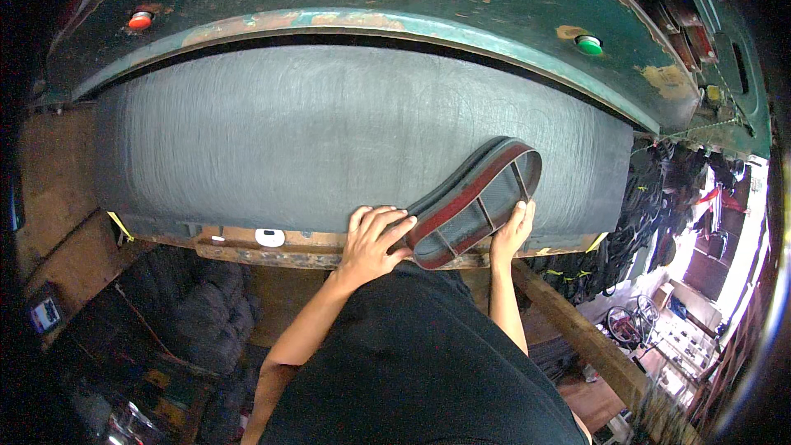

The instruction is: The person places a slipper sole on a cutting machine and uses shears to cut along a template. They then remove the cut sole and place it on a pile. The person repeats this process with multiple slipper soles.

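Note:
A sole-shaped cutting die (471, 202), with a dark red band around its side and thin crossbars inside, is tilted over the near right part of a large grey board. Its wider end points to the far right. My right hand (512, 233) grips the die's right edge, with the thumb up along the rim. My left hand (373, 241) is at the narrower near end, its index finger and thumb against the die's edge and its other fingers spread over the board. The die hides part of both hands' fingers.
The scratched grey board (272, 128) lies under a green machine beam (527, 21) with a red button (140, 21) and a green button (588, 45). A small white device (269, 237) sits on the near ledge. Dark strips (659, 198) hang at right, above a wooden beam (589, 342).

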`<action>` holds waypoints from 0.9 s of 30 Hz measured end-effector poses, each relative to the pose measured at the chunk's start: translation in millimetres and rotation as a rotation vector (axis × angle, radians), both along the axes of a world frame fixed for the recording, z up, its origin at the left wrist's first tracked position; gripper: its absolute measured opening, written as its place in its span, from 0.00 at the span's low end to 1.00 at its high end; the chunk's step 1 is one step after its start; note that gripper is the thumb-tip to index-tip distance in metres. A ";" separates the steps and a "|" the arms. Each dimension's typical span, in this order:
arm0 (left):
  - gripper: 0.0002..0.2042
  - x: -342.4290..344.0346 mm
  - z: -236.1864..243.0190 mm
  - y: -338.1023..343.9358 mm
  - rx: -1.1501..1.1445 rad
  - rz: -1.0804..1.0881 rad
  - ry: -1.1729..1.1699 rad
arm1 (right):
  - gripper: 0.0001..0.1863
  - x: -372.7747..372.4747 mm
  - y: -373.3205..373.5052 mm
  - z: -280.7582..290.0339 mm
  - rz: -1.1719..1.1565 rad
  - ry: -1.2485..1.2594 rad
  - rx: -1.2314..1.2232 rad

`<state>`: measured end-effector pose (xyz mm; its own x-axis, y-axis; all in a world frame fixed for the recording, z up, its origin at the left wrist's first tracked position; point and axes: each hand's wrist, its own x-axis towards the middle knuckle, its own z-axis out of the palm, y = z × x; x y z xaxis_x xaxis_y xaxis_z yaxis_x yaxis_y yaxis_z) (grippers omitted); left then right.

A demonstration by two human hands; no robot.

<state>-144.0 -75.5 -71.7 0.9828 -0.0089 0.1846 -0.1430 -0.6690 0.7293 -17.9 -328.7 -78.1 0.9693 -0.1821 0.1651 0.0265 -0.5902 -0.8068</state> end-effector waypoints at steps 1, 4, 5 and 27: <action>0.39 -0.2 0.6 -1.5 -0.012 0.006 -0.009 | 0.17 -1.3 -3.3 1.2 0.001 0.003 0.013; 0.39 1.3 0.2 -3.6 -0.011 0.001 -0.028 | 0.27 -2.2 -9.0 2.7 -0.063 0.174 0.020; 0.40 1.8 -0.2 -3.9 -0.008 0.000 -0.033 | 0.29 -1.8 -9.5 2.8 -0.076 0.210 0.006; 0.43 -4.3 39.0 -4.2 -0.093 -0.058 -0.195 | 0.16 1.6 -7.9 12.0 -0.050 0.024 -0.033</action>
<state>-148.3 -79.7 -32.6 0.9268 -0.0383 0.3736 -0.3236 -0.5866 0.7425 -16.3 -336.6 -66.1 0.9630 -0.2249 0.1482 -0.0228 -0.6165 -0.7870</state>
